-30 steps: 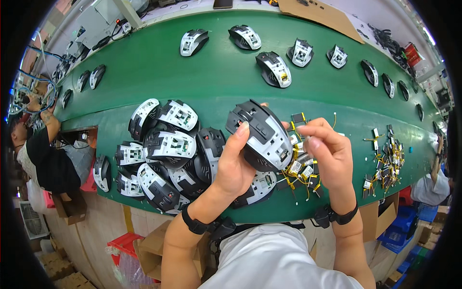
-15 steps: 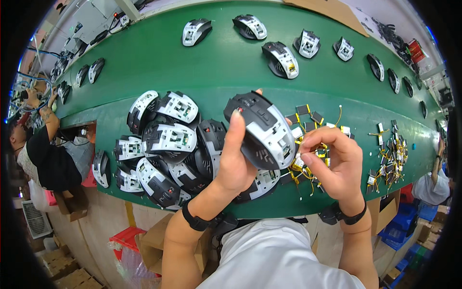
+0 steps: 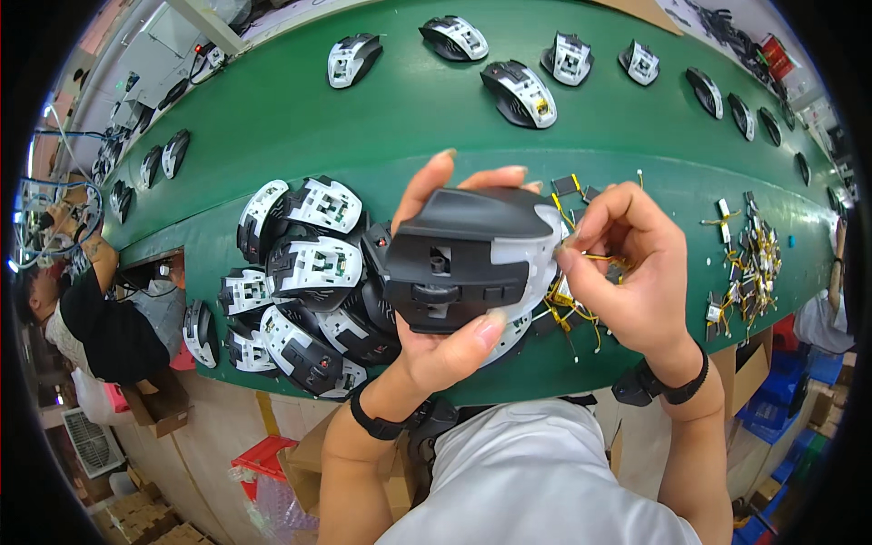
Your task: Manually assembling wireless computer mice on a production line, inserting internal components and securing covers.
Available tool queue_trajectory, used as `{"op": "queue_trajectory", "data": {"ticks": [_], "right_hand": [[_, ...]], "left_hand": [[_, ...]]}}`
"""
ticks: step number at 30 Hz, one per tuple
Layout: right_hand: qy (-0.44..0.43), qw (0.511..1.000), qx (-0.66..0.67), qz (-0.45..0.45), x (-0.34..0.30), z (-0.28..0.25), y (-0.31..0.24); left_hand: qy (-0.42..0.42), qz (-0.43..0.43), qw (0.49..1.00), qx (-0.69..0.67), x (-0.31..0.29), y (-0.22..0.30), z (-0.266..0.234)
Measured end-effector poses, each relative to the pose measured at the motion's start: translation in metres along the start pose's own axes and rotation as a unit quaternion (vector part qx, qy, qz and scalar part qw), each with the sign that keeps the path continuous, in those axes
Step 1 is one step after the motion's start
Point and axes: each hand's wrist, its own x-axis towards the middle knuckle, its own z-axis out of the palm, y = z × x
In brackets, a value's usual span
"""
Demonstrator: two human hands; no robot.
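Note:
My left hand (image 3: pixel 447 360) grips a half-assembled computer mouse (image 3: pixel 459 263), black with white panels, above the green bench. Its thumb lies along the near side and its fingers wrap round the far side. At the mouse's right end my right hand (image 3: pixel 636 268) is closed in a pinch, the fingertips touching the white edge. A thin yellow battery wire (image 3: pixel 597 257) shows by those fingers; its tip is hidden. Below and behind this hand lie small flat batteries (image 3: pixel 565 292) with wires. Left of the held mouse, several similar mice (image 3: pixel 320 262) are heaped together.
Another heap of wired batteries (image 3: pixel 756 263) lies to the right. Several mice (image 3: pixel 520 94) stand spaced out along the green bench's (image 3: pixel 409 127) far part. A co-worker (image 3: pixel 113 313) sits at far left. Cardboard boxes (image 3: pixel 309 468) and a red crate (image 3: pixel 263 456) stand below the bench.
My left hand has turned the mouse so its black button end faces left and nearer me. My right fingertips have come up against the mouse's right end.

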Motion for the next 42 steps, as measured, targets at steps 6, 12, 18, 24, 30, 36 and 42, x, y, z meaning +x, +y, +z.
{"op": "queue_trajectory", "data": {"ticks": [6,12,18,24,30,36,42], "right_hand": [[0.043,0.997,-0.042,-0.047,0.003,0.004,-0.001],[0.033,0.998,-0.038,-0.027,0.005,0.004,-0.002],[0.005,1.000,-0.027,0.001,0.006,0.003,-0.002],[-0.024,0.997,0.030,0.063,0.006,-0.001,0.003],[-0.090,0.982,0.081,0.145,0.016,-0.014,-0.003],[-0.131,0.970,0.117,0.167,0.024,-0.023,0.012],[-0.104,0.987,0.068,0.102,0.021,-0.018,0.013]], "left_hand": [[-0.010,-0.011,1.000,0.025,0.000,0.001,0.000],[-0.015,0.000,0.998,0.063,-0.002,0.000,-0.001],[-0.042,0.027,0.992,0.112,-0.003,-0.003,-0.005],[-0.053,0.041,0.987,0.148,-0.004,-0.002,-0.005],[-0.070,0.057,0.982,0.165,-0.001,-0.003,-0.003],[-0.085,0.057,0.979,0.178,0.003,-0.005,-0.003],[-0.065,0.045,0.982,0.172,0.004,-0.006,-0.006]]}}
